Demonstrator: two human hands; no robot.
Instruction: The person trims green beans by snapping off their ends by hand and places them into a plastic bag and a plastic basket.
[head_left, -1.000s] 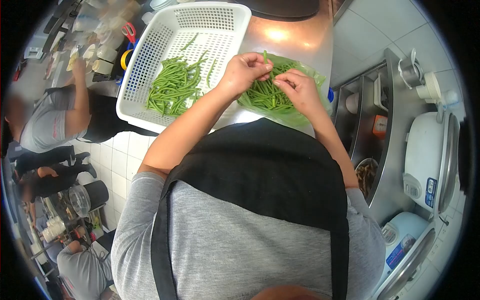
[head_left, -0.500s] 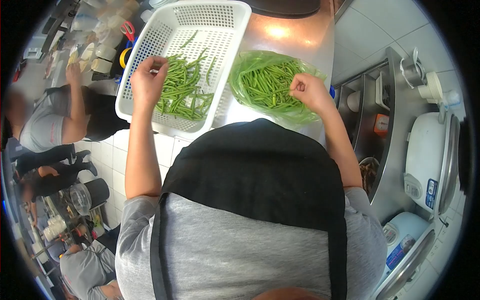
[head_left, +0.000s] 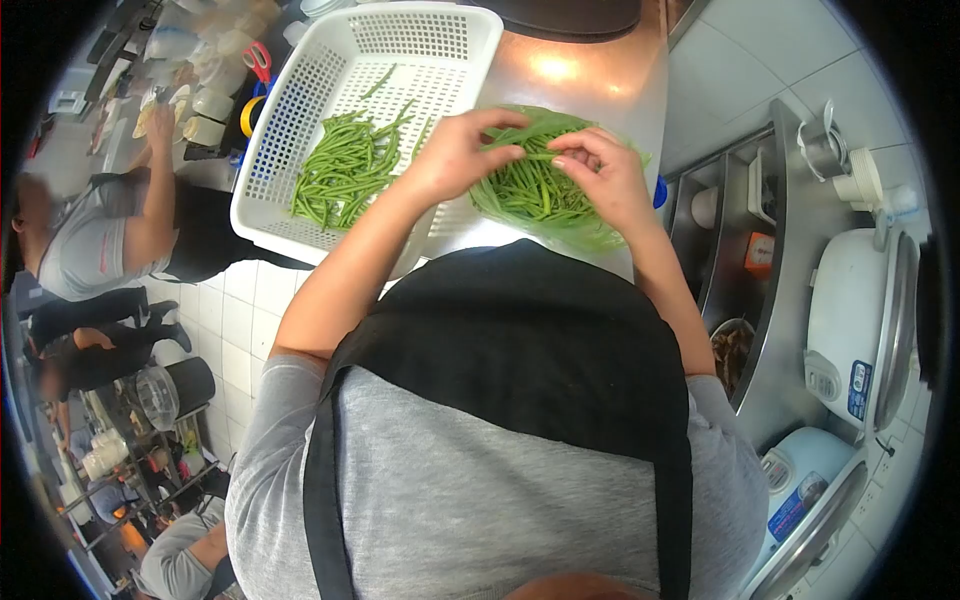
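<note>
Over a green plastic bag full of green beans, both hands are close together. My right hand pinches a single green bean, which points left. At the bean's other end is my left hand, its thumb and fingers apart; whether the thumb touches the bean I cannot tell. Left of the bag, a white perforated plastic basket holds a loose pile of green beans, with a few lying apart. My left forearm crosses the basket's near right corner and hides part of it.
The basket and bag rest on a steel counter, with a dark round item at its far edge. Red-handled scissors and yellow tape lie left of the basket. Steel shelving stands at right. A co-worker works at left.
My left hand has moved right, from over the basket's beans to the bag beside my right hand. My right hand has shifted slightly, and a bean now shows between the hands.
</note>
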